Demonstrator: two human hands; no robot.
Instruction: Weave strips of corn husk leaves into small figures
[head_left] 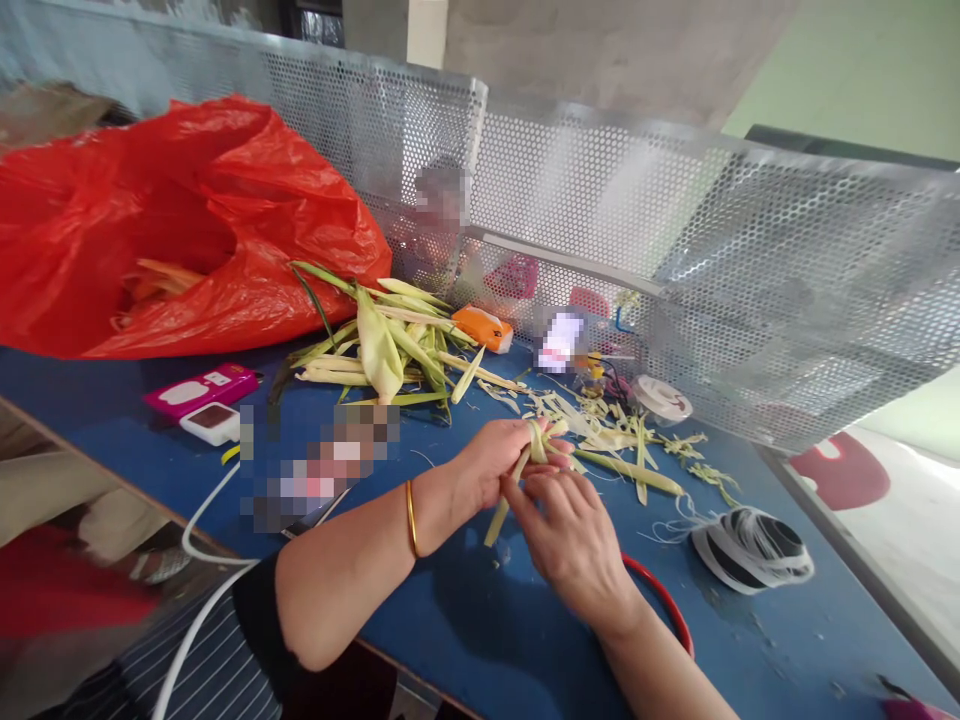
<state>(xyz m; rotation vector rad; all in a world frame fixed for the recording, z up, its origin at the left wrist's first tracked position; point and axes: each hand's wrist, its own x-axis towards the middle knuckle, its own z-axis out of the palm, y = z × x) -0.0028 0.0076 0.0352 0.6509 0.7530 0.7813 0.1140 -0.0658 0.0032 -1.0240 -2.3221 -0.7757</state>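
Both my hands meet over the blue table (480,620), working a pale yellow-green leaf strip (517,470). My left hand (487,462), with a gold bangle on its wrist, is closed round the folded upper part of the strip. My right hand (574,535) pinches the same strip from below with thumb and fingertips. The strip's loose end hangs down toward the table between the hands. A pile of long green and yellow leaves (382,345) lies just beyond my left hand.
A red plastic bag (172,220) with leaves inside lies at back left. Leaf scraps (622,440), a roll of white string (750,548), a tape roll (660,398), an orange item (484,327) and a pink box (202,388) lie about. A perforated metal screen (675,220) closes the back.
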